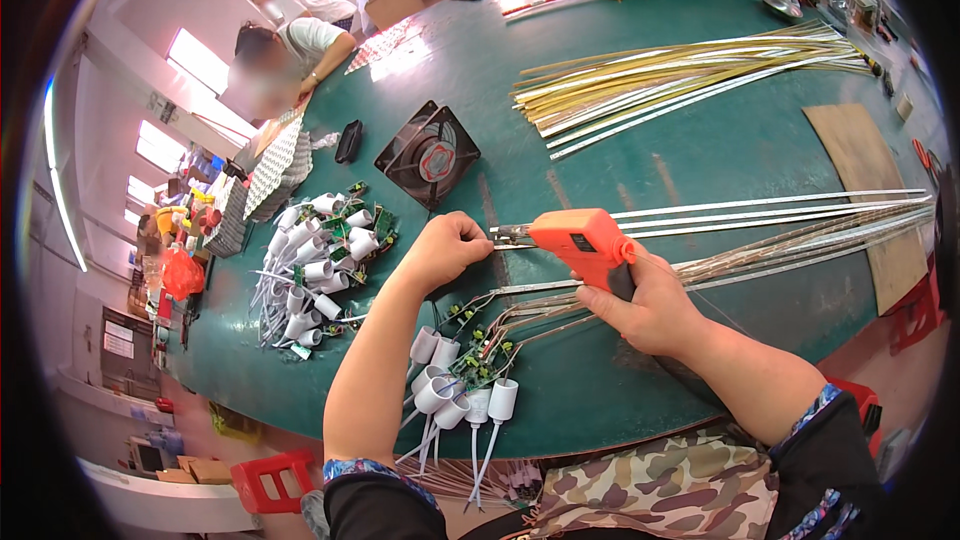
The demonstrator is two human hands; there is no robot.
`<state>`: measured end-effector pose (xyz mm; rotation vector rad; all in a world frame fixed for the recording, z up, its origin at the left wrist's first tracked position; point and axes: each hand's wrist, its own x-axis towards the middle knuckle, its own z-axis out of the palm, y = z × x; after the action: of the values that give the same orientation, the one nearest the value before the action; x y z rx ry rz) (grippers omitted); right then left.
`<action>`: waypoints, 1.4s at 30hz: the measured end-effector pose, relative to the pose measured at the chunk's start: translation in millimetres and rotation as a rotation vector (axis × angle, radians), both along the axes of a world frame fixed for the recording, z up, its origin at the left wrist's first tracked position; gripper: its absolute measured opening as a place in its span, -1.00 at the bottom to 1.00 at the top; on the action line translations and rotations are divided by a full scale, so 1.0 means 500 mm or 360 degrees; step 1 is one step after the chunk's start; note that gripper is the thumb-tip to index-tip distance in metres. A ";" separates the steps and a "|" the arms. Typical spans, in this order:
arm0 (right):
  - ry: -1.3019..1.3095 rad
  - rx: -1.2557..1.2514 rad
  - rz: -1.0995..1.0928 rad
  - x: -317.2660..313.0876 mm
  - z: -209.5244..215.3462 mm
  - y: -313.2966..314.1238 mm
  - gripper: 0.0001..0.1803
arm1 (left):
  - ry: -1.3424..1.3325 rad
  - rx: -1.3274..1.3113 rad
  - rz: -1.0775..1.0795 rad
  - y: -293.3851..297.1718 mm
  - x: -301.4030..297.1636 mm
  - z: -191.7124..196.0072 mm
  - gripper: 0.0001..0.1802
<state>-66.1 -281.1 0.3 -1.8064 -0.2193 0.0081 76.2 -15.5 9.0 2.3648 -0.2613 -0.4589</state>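
My right hand [655, 305] is wrapped round the handle of an orange soldering gun [578, 236], its metal tip pointing left. A thin wire trails from its back. My left hand [448, 250] is closed in a pinch at that tip, by the left end of a narrow white strip [770, 212]; the pinched part is hidden by the fingers. More white and brownish strips [720, 265] lie below the gun. Their left ends run by wires to small green circuit boards [478, 368] beside white lamp sockets [437, 395] near the front edge.
A pile of white sockets [312, 265] with boards lies to the left on the green table [590, 390]. Behind my left hand stands a square black fan [430, 155]. Yellow and white strips [680, 80] lie farther back, a brown board [865, 200] at right. Two people sit beyond.
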 end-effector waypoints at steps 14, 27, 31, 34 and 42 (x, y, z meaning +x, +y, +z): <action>0.0045 -0.0103 0.0014 -0.001 0.005 0.007 -0.36 | 0.0027 0.0123 -0.0046 -0.010 0.002 0.011 -0.82; 0.0109 0.0163 -0.0039 -0.002 0.009 -0.007 -0.41 | -0.0026 0.0074 -0.0054 -0.006 0.004 0.004 -0.82; -0.0010 0.0222 -0.0062 -0.001 -0.005 -0.009 -0.42 | 0.0046 0.0081 -0.0023 -0.009 0.005 0.005 -0.84; -0.0079 0.0253 -0.0081 -0.001 -0.006 -0.010 -0.42 | 0.0052 0.0102 -0.0007 -0.009 0.005 0.006 -0.85; -0.0131 0.0258 -0.0105 -0.004 0.005 -0.019 -0.38 | 0.0037 0.0083 0.0008 -0.012 0.006 0.004 -0.84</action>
<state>-68.3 -290.6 2.6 -1.6532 -0.2127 -0.1273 79.1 -21.3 10.9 2.4090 -0.2348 -0.4959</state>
